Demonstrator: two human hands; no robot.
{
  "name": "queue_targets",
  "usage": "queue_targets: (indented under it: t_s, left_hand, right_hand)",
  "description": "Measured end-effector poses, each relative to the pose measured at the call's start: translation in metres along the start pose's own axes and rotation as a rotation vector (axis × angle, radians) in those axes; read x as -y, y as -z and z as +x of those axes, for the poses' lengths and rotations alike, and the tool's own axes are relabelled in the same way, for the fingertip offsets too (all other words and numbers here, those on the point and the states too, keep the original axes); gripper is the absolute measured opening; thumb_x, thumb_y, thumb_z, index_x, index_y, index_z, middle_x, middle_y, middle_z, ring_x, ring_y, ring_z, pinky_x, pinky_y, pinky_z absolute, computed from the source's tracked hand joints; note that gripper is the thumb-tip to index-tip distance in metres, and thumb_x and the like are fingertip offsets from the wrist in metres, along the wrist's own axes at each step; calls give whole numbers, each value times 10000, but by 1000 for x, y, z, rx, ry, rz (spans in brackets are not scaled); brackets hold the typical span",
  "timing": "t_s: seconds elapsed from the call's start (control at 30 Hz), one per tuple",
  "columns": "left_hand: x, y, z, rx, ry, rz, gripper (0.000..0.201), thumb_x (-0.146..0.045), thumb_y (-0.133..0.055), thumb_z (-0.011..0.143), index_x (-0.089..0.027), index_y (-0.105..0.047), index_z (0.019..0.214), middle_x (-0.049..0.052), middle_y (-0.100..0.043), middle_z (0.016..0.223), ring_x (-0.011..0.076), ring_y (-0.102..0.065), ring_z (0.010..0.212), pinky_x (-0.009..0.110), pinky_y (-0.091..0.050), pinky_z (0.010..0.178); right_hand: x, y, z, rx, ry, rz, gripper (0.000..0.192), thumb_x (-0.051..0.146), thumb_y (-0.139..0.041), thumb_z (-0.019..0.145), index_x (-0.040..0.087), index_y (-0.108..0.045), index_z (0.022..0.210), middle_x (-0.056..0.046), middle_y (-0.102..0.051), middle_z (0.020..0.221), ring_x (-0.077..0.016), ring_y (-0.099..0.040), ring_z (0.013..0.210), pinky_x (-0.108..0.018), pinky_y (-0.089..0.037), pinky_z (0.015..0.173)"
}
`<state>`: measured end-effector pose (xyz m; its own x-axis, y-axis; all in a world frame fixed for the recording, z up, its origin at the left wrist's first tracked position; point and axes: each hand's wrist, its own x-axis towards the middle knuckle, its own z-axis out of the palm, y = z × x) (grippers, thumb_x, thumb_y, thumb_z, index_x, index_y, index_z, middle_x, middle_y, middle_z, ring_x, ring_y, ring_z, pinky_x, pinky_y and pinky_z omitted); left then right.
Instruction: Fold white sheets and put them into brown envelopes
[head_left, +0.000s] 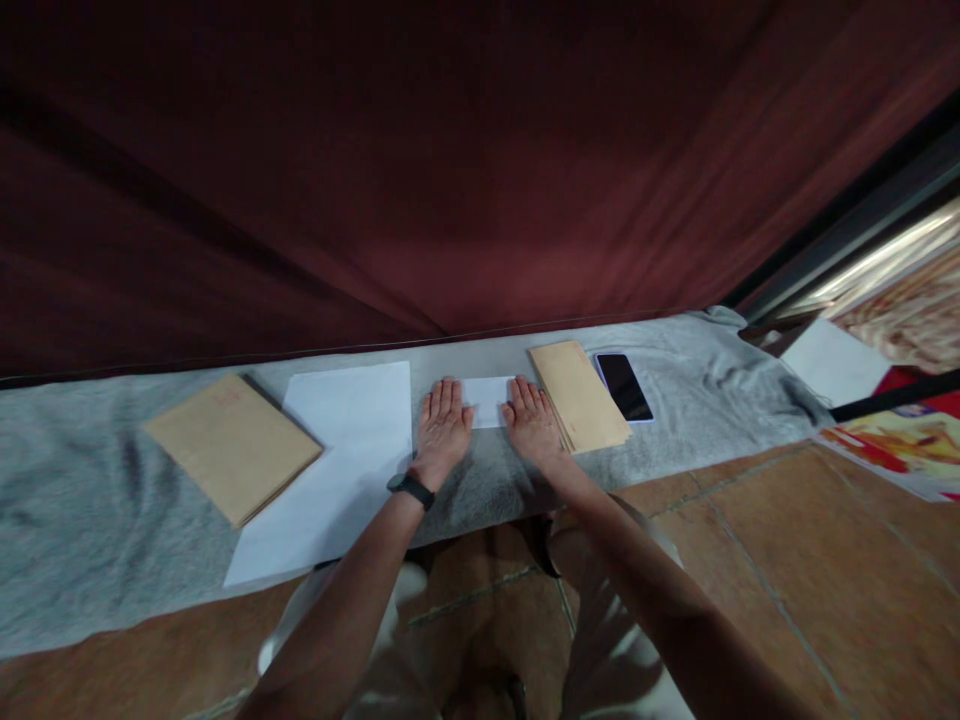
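A small white rectangle of paper (489, 400), seemingly folded, lies on the grey cloth in front of me. My left hand (444, 425) presses flat on its left end, fingers stretched forward. On its right end rests my right hand (531, 422), also flat, with the fingers a little spread. Just right of that hand, close to its fingers, is a stack of brown envelopes (581, 395). Large white sheets (352, 430) lie to the left of my left hand. Both palms face down, so their undersides are hidden.
Farther left, a pile of larger brown envelopes (234, 445) overlaps the white sheets. A phone (625, 387) lies beside the right-hand envelopes. The long grey cloth (705, 390) ends at a dark red curtain (450, 200). Below is a tiled floor (780, 540); printed packaging (900, 450) stands at far right.
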<state>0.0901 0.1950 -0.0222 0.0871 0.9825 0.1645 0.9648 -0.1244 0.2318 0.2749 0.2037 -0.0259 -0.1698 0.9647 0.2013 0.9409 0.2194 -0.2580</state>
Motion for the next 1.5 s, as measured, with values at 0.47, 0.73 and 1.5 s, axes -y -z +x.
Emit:
queue_targets:
  t_s: [0.47, 0.73, 1.5]
  left_hand:
    - [-26, 11, -30, 15, -133, -32, 607, -299, -286, 1029, -34, -299, 1575, 186, -291, 1658, 278, -190, 1567, 481, -209, 1276]
    - [-31, 0, -45, 69, -196, -50, 610, -232, -287, 1003, -49, -273, 1585, 195, -326, 1640, 268, -208, 1560, 507, -238, 1268]
    - [-5, 8, -50, 18, 27, 40, 639, -337, -355, 1017, 13, -331, 1551, 224, -315, 1632, 316, -259, 1544, 502, -254, 1259]
  right_hand:
    - [14, 17, 0, 37, 158, 135, 556, 361, -255, 1084, 133, -365, 1578, -96, -333, 1650, -228, -285, 1542, -449, -269, 1256]
    - [23, 8, -12, 143, 272, 92, 540, 373, -268, 1090, 143, -405, 1559, -85, -341, 1644, -197, -291, 1539, -412, -208, 1278]
    - [4, 0, -19, -11, 44, 13, 550, 281, -357, 1050, 59, -394, 1552, -158, -372, 1620, -274, -363, 1500, -457, -282, 1232]
